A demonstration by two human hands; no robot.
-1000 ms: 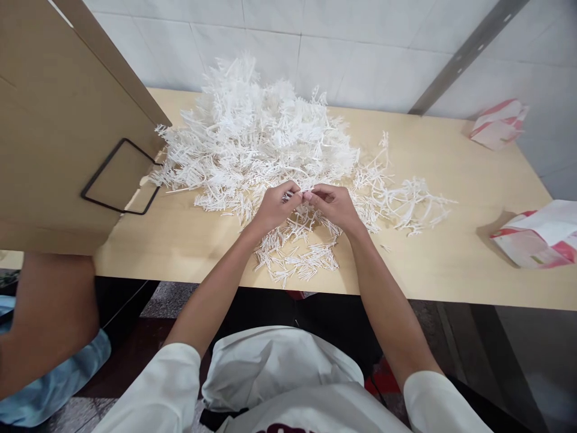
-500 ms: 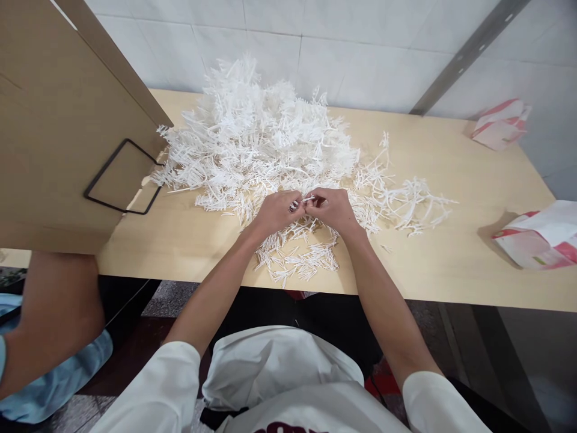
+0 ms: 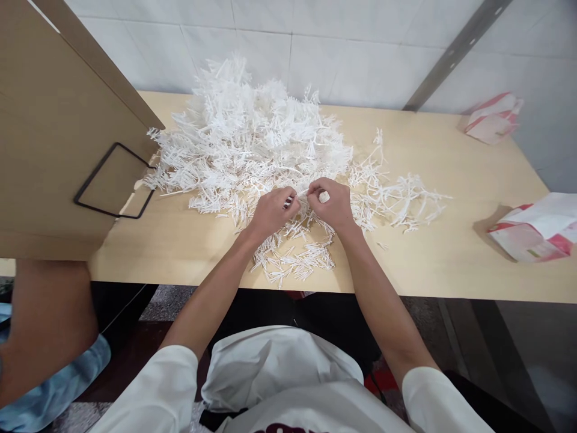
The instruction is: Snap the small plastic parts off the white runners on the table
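Observation:
A big heap of thin, branching white pieces [image 3: 265, 132] covers the middle of the table, with short loose white sticks [image 3: 306, 261] at its near side. At the heap's front edge, my left hand [image 3: 274, 211] is closed; a small dark-and-white bit [image 3: 287, 203] shows between its fingers, too small to name. My right hand [image 3: 332, 204] pinches thumb against forefinger on a thin white stick [image 3: 304, 193], which points across the narrow gap toward my left hand. The far end of the stick is hard to make out.
A cardboard panel [image 3: 58, 138] with a black wire frame [image 3: 97, 207] stands at left, beside another person's arm [image 3: 51, 319]. Stringy white pieces [image 3: 412, 198] lie right of the heap. Two red-and-white paper bags [image 3: 536, 231] [image 3: 494, 118] are at the right. A tiled wall [image 3: 351, 54] backs the table.
My hands have drawn slightly apart, and my right hand has risen a little with its fingers rounded into a pinch. The whole view has shifted slightly.

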